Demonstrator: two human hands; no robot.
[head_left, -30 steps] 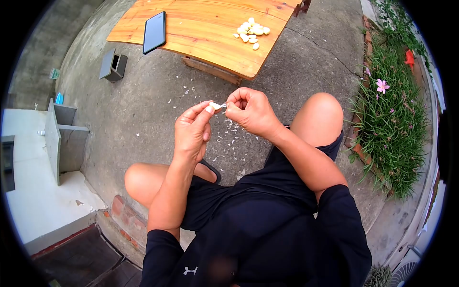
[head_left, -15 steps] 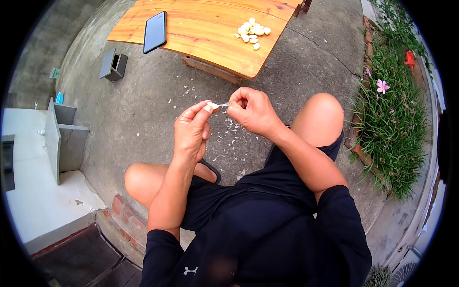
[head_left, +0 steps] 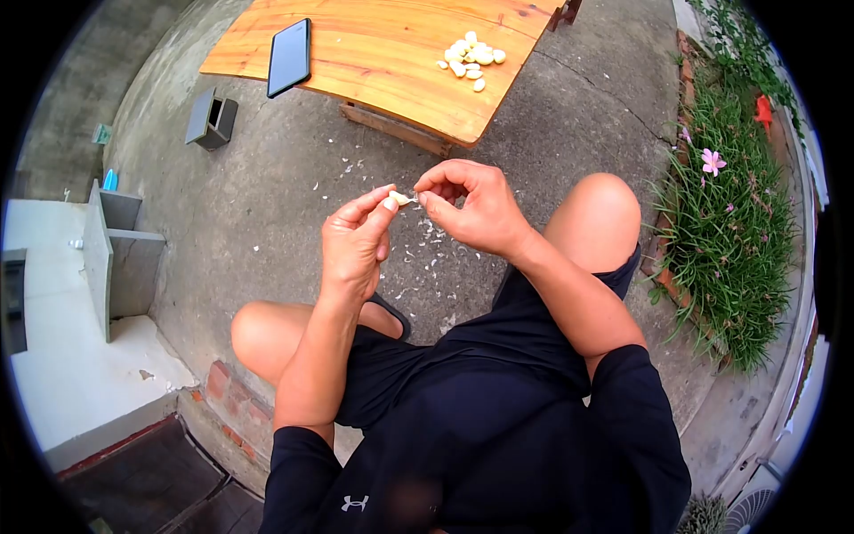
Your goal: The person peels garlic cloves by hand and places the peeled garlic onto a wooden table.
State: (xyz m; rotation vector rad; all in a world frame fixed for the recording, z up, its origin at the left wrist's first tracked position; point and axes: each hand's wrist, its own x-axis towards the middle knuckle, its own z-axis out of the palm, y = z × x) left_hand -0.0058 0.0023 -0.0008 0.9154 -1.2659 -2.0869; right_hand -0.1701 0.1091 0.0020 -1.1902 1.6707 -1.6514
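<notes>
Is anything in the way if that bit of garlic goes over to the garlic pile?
Nothing visible blocks it. The left hand holds the clove; the right hand pinches at its tip, close beside the way. The pile sits just past the near edge of the table, with the phone off to the left.

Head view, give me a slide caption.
Left hand holds a garlic clove, right hand at its tip, wooden table beyond.

"What sort of place is this?"
"Outdoors, a yard or patio: there's bare, cracked concrete ground."
"Anything growing?"
"Yes, a brick-edged bed of grassy plants with pink flowers."
"A home, then?"
"Probably; a wooden worktop stands on the concrete, and the lower right corner shows what may be a fan unit, though it's cut off."
</notes>
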